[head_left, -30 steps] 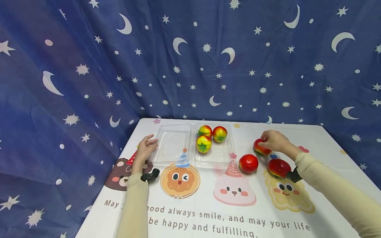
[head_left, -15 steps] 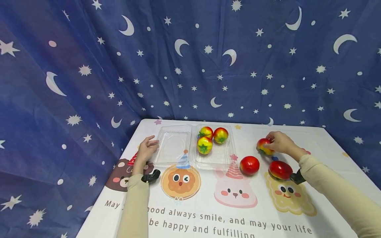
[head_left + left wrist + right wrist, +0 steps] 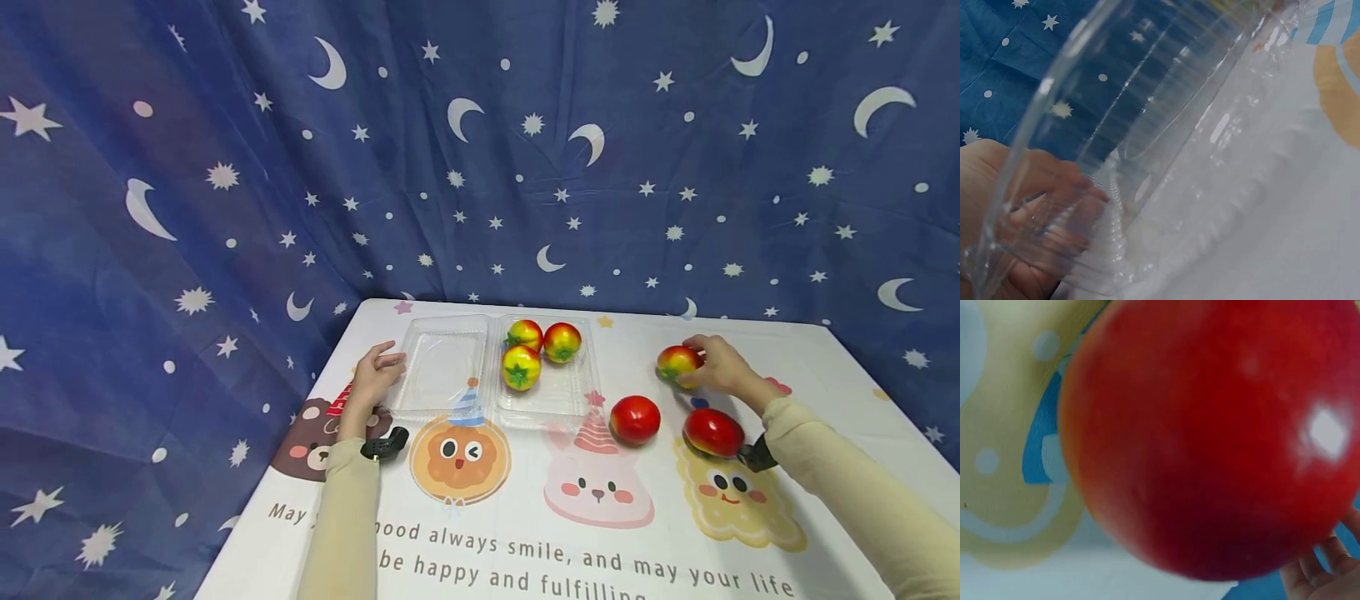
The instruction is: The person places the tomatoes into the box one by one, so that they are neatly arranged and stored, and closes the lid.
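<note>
And there it is in the head view: the right hand has thumb and fingers round a red-and-yellow fruit, out to the right of the transparent container. Switch to the right wrist and that grip is out of sight, a big red fruit swallowing the frame, with only some fingers peeping in at the lower right corner! Over to the left hand, fingers loosely bent, gripping nothing, just at the outer edge of the container's left half; the left wrist shows those fingers through the plastic wall, though whether they touch it, I can't tell.

Into the container: its right half carries three fruits, bunched towards the back left, a front fruit turning its green star of leaves to the camera, a rear fruit behind it, a right-hand fruit beside them.

Now the held one: green leaf end facing down and towards the person, red side up by the fingers, nearly round, so its long axis is hard to call. Nearer the person on the tablecloth, a round red fruit and an oval fruit, the oval lying lengthwise left to right
</note>
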Demonstrator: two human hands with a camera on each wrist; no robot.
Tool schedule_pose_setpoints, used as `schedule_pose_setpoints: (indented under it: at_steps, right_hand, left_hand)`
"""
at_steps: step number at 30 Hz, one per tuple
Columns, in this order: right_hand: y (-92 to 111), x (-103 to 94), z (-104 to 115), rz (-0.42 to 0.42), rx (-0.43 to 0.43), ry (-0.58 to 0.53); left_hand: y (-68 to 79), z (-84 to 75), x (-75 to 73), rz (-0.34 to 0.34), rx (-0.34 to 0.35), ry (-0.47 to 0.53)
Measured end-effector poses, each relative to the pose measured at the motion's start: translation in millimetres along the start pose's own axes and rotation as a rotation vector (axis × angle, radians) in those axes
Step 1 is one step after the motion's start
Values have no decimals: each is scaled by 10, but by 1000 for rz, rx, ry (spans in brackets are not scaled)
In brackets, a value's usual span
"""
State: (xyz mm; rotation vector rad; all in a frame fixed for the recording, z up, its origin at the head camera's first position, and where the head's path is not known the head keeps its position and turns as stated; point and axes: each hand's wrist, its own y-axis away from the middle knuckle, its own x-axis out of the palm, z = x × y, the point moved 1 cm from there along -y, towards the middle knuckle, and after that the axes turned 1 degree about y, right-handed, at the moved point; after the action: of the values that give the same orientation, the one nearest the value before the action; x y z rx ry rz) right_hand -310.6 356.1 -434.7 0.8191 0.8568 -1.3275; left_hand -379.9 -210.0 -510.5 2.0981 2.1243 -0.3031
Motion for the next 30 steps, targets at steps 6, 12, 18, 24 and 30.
schedule_pose_setpoints:
  at_steps: [6,12,18,24,30]
  right_hand:
    - [5,20,-46,-3,22,-25]
    - [16,25,-61,-12,-16,-18]
    - [6,19,-34,-21,58,-10]
    - [-14,-10,34,-58,89,-35]
    - [-18,13,115,-65,73,-47]
  left_hand:
    - [2,-3,18,6,11,4]
    - [20,-15,35,16,3,1]
    - [26,-25,31,10,-15,4]
    - [2,-11,9,7,-19,15]
    - [2,0,-9,6,-21,10]
